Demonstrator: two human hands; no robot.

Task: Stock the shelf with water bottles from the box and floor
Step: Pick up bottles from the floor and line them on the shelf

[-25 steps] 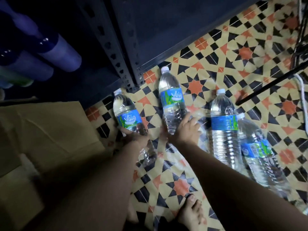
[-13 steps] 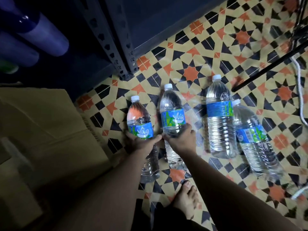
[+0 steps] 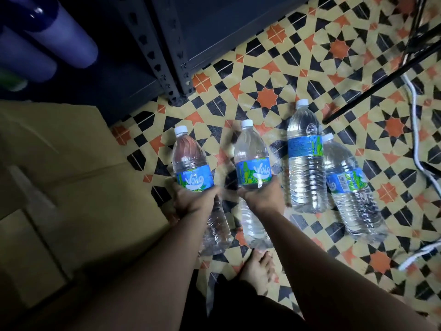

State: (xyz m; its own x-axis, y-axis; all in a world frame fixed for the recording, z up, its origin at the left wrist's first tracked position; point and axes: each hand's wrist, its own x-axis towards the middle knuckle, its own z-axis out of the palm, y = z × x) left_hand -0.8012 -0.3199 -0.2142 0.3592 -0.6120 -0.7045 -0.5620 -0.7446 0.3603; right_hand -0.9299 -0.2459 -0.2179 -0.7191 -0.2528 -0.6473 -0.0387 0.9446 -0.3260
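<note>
One water bottle (image 3: 193,168) was gripped at its label by the left hand (image 3: 194,201), fingers curled round it. Just right, the right hand (image 3: 262,198) gripped a second bottle (image 3: 253,158) likewise. Both pointed caps-far over the tiled floor (image 3: 262,96). Further right, a third bottle (image 3: 306,163) and fourth bottle (image 3: 350,187) lay touching. A cardboard box (image 3: 71,163) sat left, with a dark shelf (image 3: 152,44) beyond.

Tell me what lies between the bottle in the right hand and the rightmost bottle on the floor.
Another water bottle lies there on the tiled floor, as the head view shows.
</note>
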